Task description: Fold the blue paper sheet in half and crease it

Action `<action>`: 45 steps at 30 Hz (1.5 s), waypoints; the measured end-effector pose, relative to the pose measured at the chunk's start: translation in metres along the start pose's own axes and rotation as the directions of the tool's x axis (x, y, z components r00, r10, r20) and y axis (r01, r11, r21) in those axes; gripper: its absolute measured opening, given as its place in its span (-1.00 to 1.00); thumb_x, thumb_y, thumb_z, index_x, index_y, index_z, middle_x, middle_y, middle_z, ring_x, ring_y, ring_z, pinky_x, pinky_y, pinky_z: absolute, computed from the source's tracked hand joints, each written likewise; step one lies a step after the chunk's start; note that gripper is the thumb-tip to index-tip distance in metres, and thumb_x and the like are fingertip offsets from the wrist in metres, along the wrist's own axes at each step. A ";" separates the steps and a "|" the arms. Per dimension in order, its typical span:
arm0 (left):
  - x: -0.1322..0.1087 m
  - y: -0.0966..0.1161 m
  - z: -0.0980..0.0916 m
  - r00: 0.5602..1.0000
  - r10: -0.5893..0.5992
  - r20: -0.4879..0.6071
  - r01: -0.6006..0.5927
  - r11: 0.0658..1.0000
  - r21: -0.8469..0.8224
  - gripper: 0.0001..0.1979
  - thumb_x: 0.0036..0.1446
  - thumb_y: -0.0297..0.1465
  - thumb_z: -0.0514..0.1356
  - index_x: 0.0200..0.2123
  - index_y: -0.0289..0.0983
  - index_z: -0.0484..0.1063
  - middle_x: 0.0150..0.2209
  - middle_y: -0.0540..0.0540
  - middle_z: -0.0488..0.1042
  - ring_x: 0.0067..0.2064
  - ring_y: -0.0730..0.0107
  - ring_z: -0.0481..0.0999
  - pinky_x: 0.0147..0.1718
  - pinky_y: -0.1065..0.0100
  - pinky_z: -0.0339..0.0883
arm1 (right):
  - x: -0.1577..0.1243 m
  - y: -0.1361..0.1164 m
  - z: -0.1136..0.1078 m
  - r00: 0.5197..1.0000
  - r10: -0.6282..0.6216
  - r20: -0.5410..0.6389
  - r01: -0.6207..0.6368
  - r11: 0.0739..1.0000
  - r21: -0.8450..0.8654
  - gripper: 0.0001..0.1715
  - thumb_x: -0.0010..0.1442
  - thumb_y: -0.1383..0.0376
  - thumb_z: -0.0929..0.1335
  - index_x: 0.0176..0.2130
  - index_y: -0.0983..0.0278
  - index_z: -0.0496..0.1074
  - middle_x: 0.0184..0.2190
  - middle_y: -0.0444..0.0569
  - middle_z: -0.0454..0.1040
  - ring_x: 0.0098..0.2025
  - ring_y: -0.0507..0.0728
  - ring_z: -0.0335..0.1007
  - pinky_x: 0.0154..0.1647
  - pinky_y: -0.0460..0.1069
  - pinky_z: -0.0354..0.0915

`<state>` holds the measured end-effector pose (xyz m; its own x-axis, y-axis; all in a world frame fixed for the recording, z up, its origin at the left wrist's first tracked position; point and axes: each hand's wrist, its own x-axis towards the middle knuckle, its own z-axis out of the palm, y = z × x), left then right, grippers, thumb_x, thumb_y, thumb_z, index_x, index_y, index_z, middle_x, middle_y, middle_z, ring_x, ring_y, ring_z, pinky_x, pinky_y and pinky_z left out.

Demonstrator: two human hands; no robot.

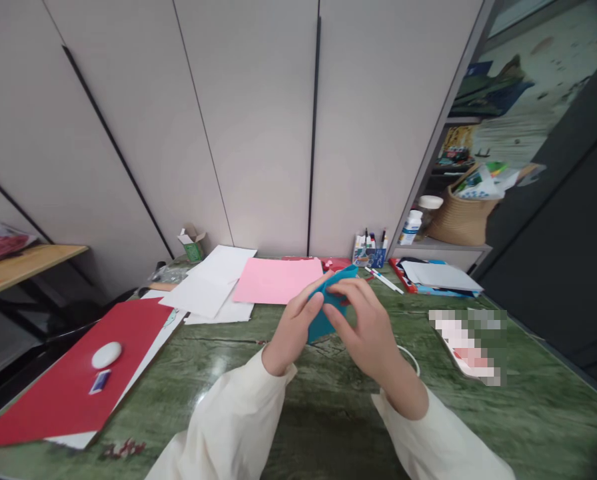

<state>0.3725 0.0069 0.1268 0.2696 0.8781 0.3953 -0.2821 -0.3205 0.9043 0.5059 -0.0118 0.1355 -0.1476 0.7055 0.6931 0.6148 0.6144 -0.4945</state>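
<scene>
Folded blue paper [322, 325], centre of frame: pinched at its left edge by your left hand [296, 325], likely for steadiness; your right hand [367, 323] has curled fingers at the fold, apparently guiding it, grip unclear.

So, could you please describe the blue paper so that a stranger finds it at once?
On the green table, find the pink sheet. Just right of it and nearer the viewer, the left hand holds the blue paper, the right hand touching it. It is folded and blue, whereas the white sheets, red sheet and pink sheet lie flat.
</scene>
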 end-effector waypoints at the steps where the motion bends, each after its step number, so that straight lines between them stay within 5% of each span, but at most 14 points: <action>1: 0.000 -0.001 -0.001 1.000 -0.002 -0.004 0.002 1.000 -0.016 -0.58 0.12 -0.29 0.08 0.07 -0.21 0.27 0.12 -0.10 0.28 0.15 0.19 0.21 0.14 0.17 0.03 | 0.000 0.001 0.000 1.000 -0.012 0.024 0.012 1.000 0.002 -0.77 0.16 0.29 0.26 -0.13 0.26 0.30 -0.16 0.05 0.30 -0.12 0.16 0.24 -0.12 0.05 0.23; 6: 0.005 0.001 -0.007 0.997 -0.066 -0.033 0.063 0.995 -0.078 -0.57 0.08 -0.33 0.14 0.05 -0.24 0.30 0.04 -0.14 0.37 0.08 0.17 0.30 0.08 0.18 0.11 | 0.000 0.005 -0.001 0.995 -0.098 -0.005 0.098 0.994 -0.058 -0.83 0.15 0.35 0.27 -0.21 0.23 0.39 -0.23 0.02 0.33 -0.12 0.17 0.25 -0.08 0.09 0.20; 11: 0.005 0.015 -0.021 0.962 -0.267 0.059 0.273 0.944 -0.185 -0.61 0.07 -0.31 0.15 -0.03 -0.30 0.37 -0.10 -0.20 0.48 -0.11 0.15 0.45 -0.10 0.18 0.27 | 0.006 0.011 -0.022 0.990 -0.040 -0.134 0.039 0.999 -0.015 -0.88 0.09 0.34 0.32 -0.28 0.22 0.40 -0.29 -0.02 0.33 -0.23 0.13 0.29 -0.22 0.04 0.26; 14: 0.004 0.023 -0.029 0.924 -0.347 0.159 0.374 0.906 -0.196 -0.62 0.04 -0.30 0.17 -0.05 -0.27 0.39 -0.20 -0.17 0.51 -0.23 0.21 0.48 -0.22 0.23 0.31 | 0.010 0.016 -0.039 1.000 -0.028 0.008 0.027 0.990 0.135 -0.75 0.04 0.27 0.38 -0.20 0.18 0.40 -0.24 -0.02 0.32 -0.17 0.16 0.28 -0.19 0.06 0.26; 18: 0.005 0.028 -0.035 0.925 -0.335 0.182 0.352 0.933 -0.073 -0.61 -0.06 -0.35 0.25 -0.09 -0.24 0.40 -0.36 -0.08 0.49 -0.36 0.35 0.45 -0.38 0.38 0.28 | 0.010 0.020 -0.050 0.967 -0.103 0.233 0.010 0.930 0.368 -0.87 -0.02 0.21 0.42 -0.40 0.19 0.45 -0.24 -0.02 0.31 -0.14 0.18 0.27 -0.16 0.09 0.25; 24: 0.008 0.023 -0.031 0.923 -0.310 0.230 0.307 0.950 0.050 -0.71 -0.08 -0.36 0.26 -0.21 -0.25 0.45 -0.42 -0.04 0.46 -0.44 0.45 0.39 -0.45 0.44 0.20 | 0.004 0.022 -0.043 0.934 -0.146 0.325 -0.058 0.837 0.543 -0.52 -0.18 -0.01 0.45 -0.72 0.28 0.26 -0.35 -0.06 0.25 -0.28 0.14 0.25 -0.29 0.07 0.24; 30: 0.008 0.014 -0.025 0.909 -0.312 0.277 0.313 0.949 0.041 -0.64 -0.08 -0.29 0.25 -0.17 -0.28 0.46 -0.40 -0.08 0.48 -0.40 0.37 0.42 -0.40 0.39 0.22 | -0.002 0.024 -0.029 0.915 -0.247 0.319 -0.032 0.744 0.667 -0.34 -0.19 -0.13 0.39 -0.77 0.29 0.08 -0.51 -0.15 0.05 -0.46 0.06 0.09 -0.40 0.03 0.20; 34: 0.011 0.010 -0.028 0.954 -0.258 0.154 0.255 0.966 0.037 -0.65 -0.03 -0.32 0.21 -0.12 -0.26 0.41 -0.34 -0.08 0.48 -0.37 0.38 0.41 -0.37 0.40 0.22 | 0.002 0.021 -0.024 0.981 -0.090 0.170 -0.025 0.818 0.575 -0.52 0.03 0.08 0.35 -0.69 0.27 0.13 -0.40 -0.09 0.19 -0.30 0.10 0.21 -0.29 0.02 0.20; 37: 0.013 0.008 -0.029 0.989 -0.144 -0.025 0.145 0.982 0.120 -0.66 0.02 -0.29 0.16 -0.10 -0.24 0.37 -0.21 -0.09 0.45 -0.26 0.32 0.40 -0.32 0.38 0.23 | 0.008 0.022 -0.014 0.991 0.126 0.053 -0.136 0.889 0.438 -0.84 0.05 0.20 0.35 -0.33 0.19 0.32 -0.18 -0.01 0.30 -0.09 0.17 0.23 -0.13 0.07 0.19; 40: 0.012 0.008 -0.026 0.993 -0.041 -0.111 0.066 0.971 0.229 -0.68 0.06 -0.28 0.12 -0.10 -0.23 0.37 -0.10 -0.12 0.41 -0.15 0.25 0.37 -0.24 0.35 0.22 | 0.011 0.027 -0.004 0.958 0.268 0.101 -0.285 0.850 0.444 -0.49 0.03 0.20 0.36 -0.02 0.15 0.20 -0.11 0.01 0.33 -0.13 0.16 0.29 -0.21 0.04 0.25; 45: 0.009 0.007 -0.021 0.992 -0.039 -0.123 0.071 0.962 0.264 -0.74 0.07 -0.28 0.11 -0.17 -0.24 0.36 -0.21 -0.09 0.41 -0.20 0.28 0.37 -0.25 0.36 0.22 | 0.013 0.031 -0.001 0.937 0.334 0.099 -0.347 0.872 0.346 -0.81 -0.01 0.19 0.37 -0.42 0.26 0.33 -0.51 -0.14 0.34 -0.47 0.06 0.25 -0.49 -0.07 0.18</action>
<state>0.3539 0.0196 0.1334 0.1655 0.9270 0.3366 -0.0092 -0.3398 0.9405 0.5236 0.0160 0.1298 -0.0098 0.9014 0.4329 0.3188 0.4131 -0.8530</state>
